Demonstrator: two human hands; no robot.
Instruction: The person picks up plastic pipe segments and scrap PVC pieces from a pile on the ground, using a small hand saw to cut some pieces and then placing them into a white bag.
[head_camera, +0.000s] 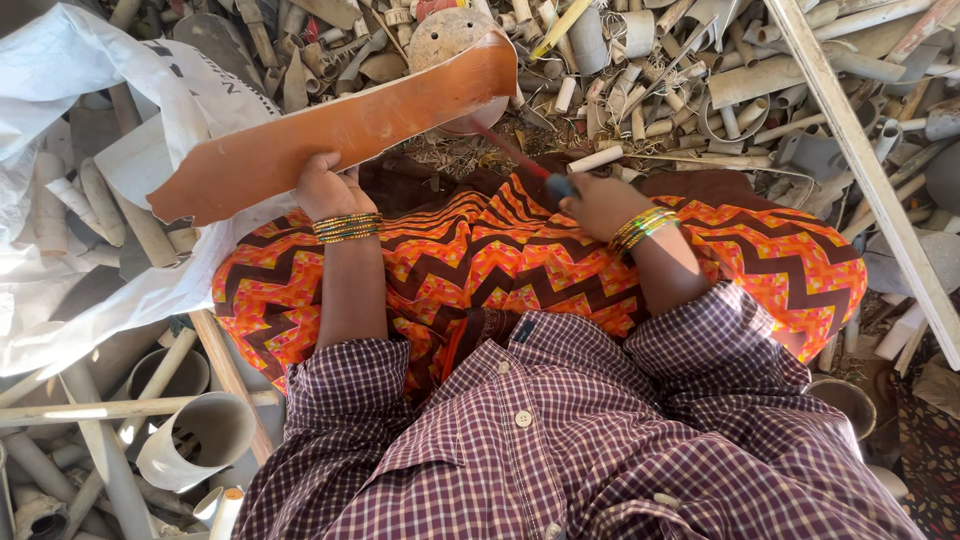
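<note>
My left hand (325, 187) grips the lower edge of a long curved orange plastic sheet (340, 130), held slanted over my lap. My right hand (598, 203) is closed on a thin red-shafted tool with a dark handle (556, 183); its tip (480, 130) reaches under the sheet's right end. A short white pipe piece (596, 159) lies just above my right hand. Both wrists wear gold and green bangles. An orange zigzag-patterned cloth (480, 260) covers my lap.
A heap of cut white and grey pipe offcuts (700, 70) fills the ground ahead. A white sack (90, 200) lies at left. A long white strip (860, 160) slants down the right. Pipe sections (200, 435) and sticks lie at lower left.
</note>
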